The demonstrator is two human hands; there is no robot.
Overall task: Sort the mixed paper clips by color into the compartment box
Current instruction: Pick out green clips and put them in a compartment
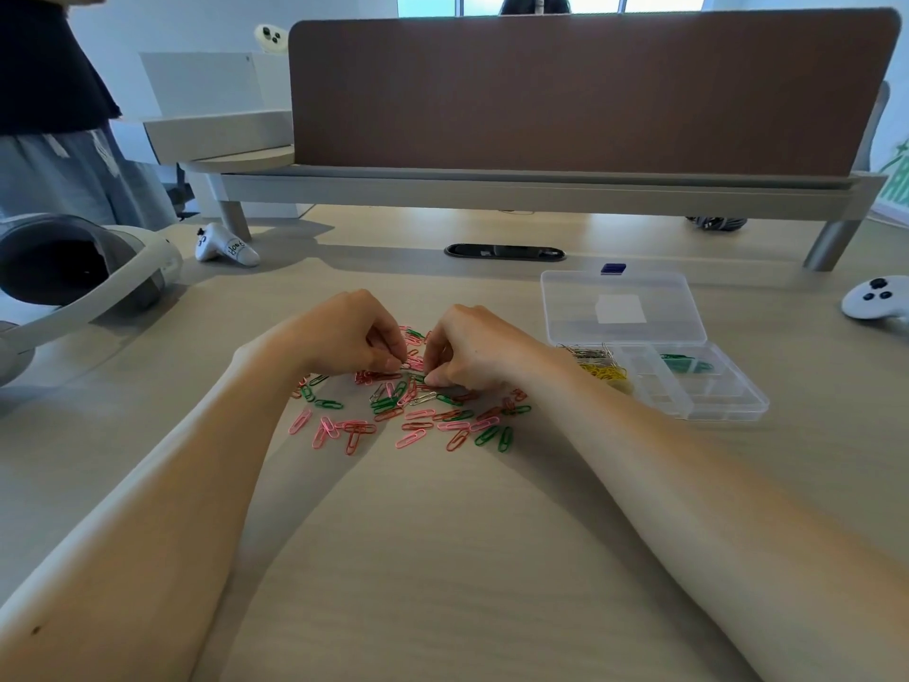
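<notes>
Paper clips (419,414) heaped, left hand (354,333), right hand (473,348) pinching some — box (713,411) beside

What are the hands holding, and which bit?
Left hand and right hand pinch into the pile of paper clips; whether a clip is gripped, and where, is too small to tell.

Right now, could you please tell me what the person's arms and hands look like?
Both arms are bare: no sleeves, gloves, watch or bracelet. The left hand and right hand show no visible rings. A small dark spot marks the left forearm.
</notes>
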